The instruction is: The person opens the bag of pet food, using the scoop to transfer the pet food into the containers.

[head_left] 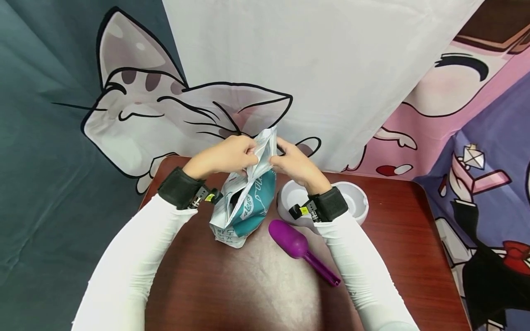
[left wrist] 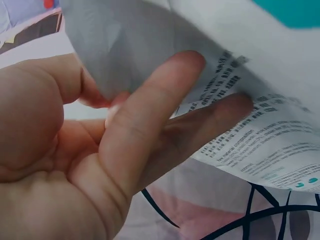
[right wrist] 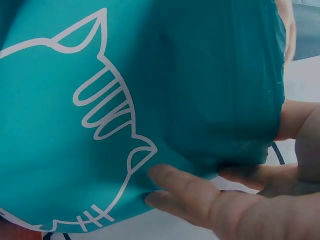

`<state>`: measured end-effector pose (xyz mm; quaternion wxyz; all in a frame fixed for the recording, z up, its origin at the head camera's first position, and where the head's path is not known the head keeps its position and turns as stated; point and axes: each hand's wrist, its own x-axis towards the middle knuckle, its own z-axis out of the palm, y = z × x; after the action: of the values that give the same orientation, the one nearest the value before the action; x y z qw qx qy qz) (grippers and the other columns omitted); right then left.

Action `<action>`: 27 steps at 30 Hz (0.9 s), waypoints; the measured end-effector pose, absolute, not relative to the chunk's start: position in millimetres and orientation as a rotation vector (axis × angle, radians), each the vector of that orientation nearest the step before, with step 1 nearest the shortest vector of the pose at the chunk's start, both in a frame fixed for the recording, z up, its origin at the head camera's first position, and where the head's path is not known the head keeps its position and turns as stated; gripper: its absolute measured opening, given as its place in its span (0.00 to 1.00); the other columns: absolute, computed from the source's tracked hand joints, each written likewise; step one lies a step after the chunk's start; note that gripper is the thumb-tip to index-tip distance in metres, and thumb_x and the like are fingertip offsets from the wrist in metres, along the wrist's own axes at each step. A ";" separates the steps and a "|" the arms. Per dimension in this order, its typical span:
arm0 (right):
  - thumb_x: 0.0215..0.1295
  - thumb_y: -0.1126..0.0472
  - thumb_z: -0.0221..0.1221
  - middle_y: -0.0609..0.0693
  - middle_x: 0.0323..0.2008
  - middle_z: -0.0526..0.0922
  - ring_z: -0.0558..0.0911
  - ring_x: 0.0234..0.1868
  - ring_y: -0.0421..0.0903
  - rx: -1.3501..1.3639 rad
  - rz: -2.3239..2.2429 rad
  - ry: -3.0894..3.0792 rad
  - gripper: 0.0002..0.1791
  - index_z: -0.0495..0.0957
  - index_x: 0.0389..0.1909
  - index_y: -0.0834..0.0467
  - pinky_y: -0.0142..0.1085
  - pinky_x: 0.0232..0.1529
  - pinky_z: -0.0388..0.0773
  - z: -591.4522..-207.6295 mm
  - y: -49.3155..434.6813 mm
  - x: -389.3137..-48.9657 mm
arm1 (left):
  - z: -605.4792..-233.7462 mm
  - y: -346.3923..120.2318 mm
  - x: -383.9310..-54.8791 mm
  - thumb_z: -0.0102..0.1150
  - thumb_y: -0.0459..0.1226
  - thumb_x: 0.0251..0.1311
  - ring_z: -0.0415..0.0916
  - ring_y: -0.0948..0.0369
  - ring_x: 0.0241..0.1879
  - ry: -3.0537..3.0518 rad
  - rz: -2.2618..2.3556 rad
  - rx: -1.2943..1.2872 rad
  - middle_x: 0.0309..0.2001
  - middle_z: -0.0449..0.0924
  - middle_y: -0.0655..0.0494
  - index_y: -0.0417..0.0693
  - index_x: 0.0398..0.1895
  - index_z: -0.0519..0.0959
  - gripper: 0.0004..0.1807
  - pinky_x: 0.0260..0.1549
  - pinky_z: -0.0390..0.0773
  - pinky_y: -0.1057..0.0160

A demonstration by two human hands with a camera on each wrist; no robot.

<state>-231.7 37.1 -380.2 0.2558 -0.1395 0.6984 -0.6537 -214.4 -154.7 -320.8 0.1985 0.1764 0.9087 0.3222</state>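
Observation:
A teal and white bag with a line-drawn cat and small print stands on the table, its top gaping. My left hand pinches the top edge on the left side. In the left wrist view, two of its fingers stretch along the white printed side of the bag. My right hand pinches the same top edge on the right. Seen from the right wrist, its fingers lie against the teal side of the bag. What is inside the bag is hidden.
A purple scoop lies on the brown table in front of the bag, its handle toward my right forearm. Behind that forearm, partly covered, sits a white double bowl. A cartoon-printed cloth hangs behind the table.

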 end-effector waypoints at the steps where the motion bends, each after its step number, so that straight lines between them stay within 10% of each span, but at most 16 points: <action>1: 0.64 0.72 0.47 0.58 0.59 0.71 0.77 0.46 0.47 -0.365 -1.773 1.912 0.33 0.60 0.70 0.52 0.37 0.47 0.80 -379.2 36.1 -230.1 | -321.3 -154.7 -213.7 0.48 0.33 0.56 0.84 0.60 0.25 2.548 0.916 0.469 0.20 0.65 0.55 0.46 0.19 0.61 0.11 0.27 0.84 0.64; 14: 0.67 0.67 0.48 0.56 0.65 0.63 0.73 0.55 0.52 -0.347 -1.798 1.959 0.36 0.48 0.74 0.50 0.61 0.54 0.74 -381.8 15.5 -202.0 | -315.3 -148.6 -200.4 0.54 0.37 0.51 0.71 0.60 0.20 2.652 0.671 0.564 0.21 0.74 0.56 0.46 0.22 0.70 0.05 0.21 0.69 0.66; 27: 0.66 0.75 0.40 0.62 0.66 0.64 0.73 0.61 0.59 -0.374 -1.934 1.760 0.35 0.48 0.73 0.55 0.54 0.55 0.76 -391.2 17.6 -203.1 | -316.8 -147.7 -197.2 0.52 0.35 0.56 0.60 0.63 0.19 2.557 0.668 0.662 0.19 0.61 0.59 0.48 0.22 0.68 0.07 0.19 0.62 0.68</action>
<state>-203.1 17.6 -391.2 0.2476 -0.1371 0.6455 -0.7093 -197.2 -147.7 -316.8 0.2069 0.2378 0.9182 0.2398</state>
